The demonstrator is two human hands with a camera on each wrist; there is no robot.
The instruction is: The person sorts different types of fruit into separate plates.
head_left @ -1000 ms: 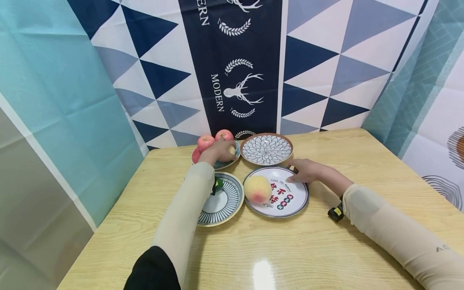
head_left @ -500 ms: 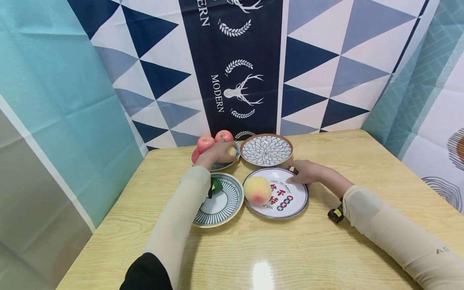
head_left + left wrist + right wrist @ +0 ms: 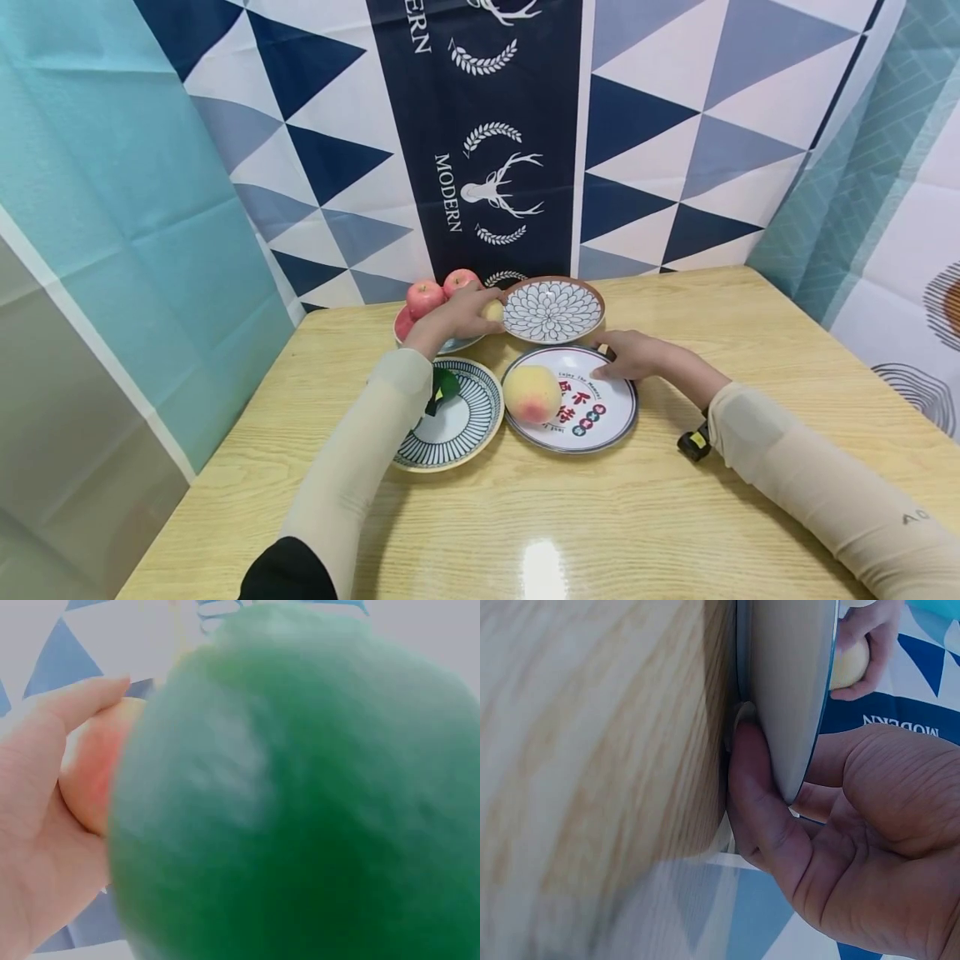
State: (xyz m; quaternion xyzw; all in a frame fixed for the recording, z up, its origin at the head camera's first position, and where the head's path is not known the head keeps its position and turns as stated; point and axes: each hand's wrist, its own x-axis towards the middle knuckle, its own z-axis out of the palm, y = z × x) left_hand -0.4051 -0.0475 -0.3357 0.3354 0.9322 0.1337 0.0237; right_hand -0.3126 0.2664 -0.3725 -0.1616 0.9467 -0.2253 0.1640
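Observation:
My left hand (image 3: 463,315) holds a peach (image 3: 492,311), pale yellow in the head view and blushed pink in the left wrist view. It is at the right side of the fruit plate (image 3: 459,344), close to the brown-rimmed flower-patterned plate (image 3: 552,312). Two red apples (image 3: 425,297) sit just behind that hand. My right hand (image 3: 633,354) pinches the rim of a white plate with red characters (image 3: 611,417), thumb above and fingers beneath. On this plate lies a larger peach (image 3: 531,394). A smooth green fruit (image 3: 300,795) fills much of the left wrist view.
A striped blue-and-white plate (image 3: 480,408) with the green fruit on it stands front left, partly hidden by my left forearm. The plates stand close together on the wooden table (image 3: 480,517). Patterned cloth (image 3: 495,167) hangs along the table's back edge.
My left hand has moved slightly right with the peach, from over the fruit plate to the flower-patterned plate's edge. The right hand stays at its plate's rim.

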